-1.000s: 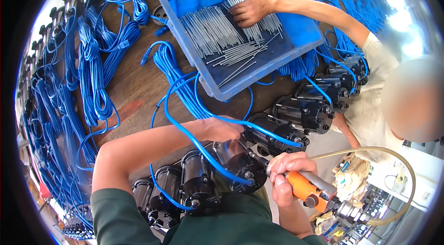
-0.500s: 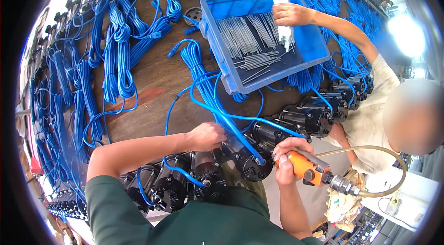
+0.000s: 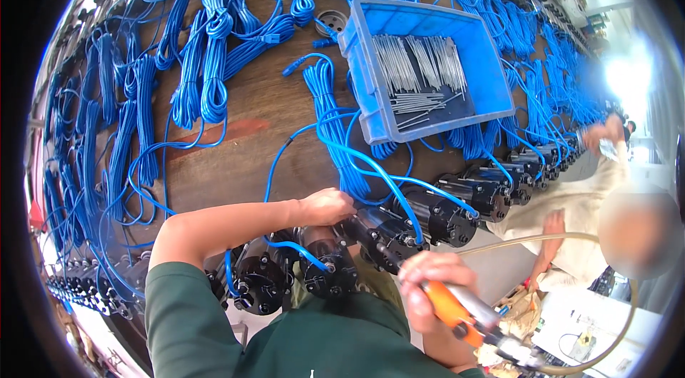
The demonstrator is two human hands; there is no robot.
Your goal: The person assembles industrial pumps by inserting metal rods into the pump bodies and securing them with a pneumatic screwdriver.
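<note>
Nearest us, our right hand (image 3: 434,285) is clenched around the orange grip of an air screwdriver (image 3: 467,317), its tan hose (image 3: 571,239) looping off to the right so the tool can swing freely along the bench edge. Our left hand (image 3: 325,205) clamps down on a black motor (image 3: 382,235), steadying it where the tool tip meets its end face. More black motors (image 3: 464,207) sit in a row along the table edge, each trailing a blue cable (image 3: 371,164) back across the wooden table (image 3: 235,157). Beyond lies a blue bin (image 3: 492,64) of long metal pins (image 3: 417,68), within reach of both workers. At far right a co-worker's hand (image 3: 551,225) hangs near the row.
</note>
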